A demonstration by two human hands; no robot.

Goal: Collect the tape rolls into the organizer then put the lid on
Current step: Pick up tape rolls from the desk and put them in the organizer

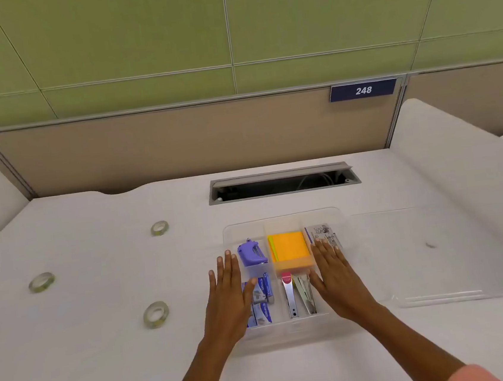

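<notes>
A clear plastic organizer [281,223] sits on the white desk in front of me, with a purple hole punch, orange sticky notes, staple boxes and staplers in its compartments. Three clear tape rolls lie on the desk to its left: a far tape roll [159,228], a left tape roll [41,282] and a near tape roll [156,314]. The clear lid [446,250] lies flat to the right of the organizer. My left hand [228,298] hovers open over the organizer's left side. Over its right side my right hand [335,277] is open too, holding nothing.
A cable slot [283,183] with a grey frame opens in the desk behind the organizer. Beige partition panels stand at the back, with a sign reading 248 [363,90]. White rounded dividers rise at both sides of the desk.
</notes>
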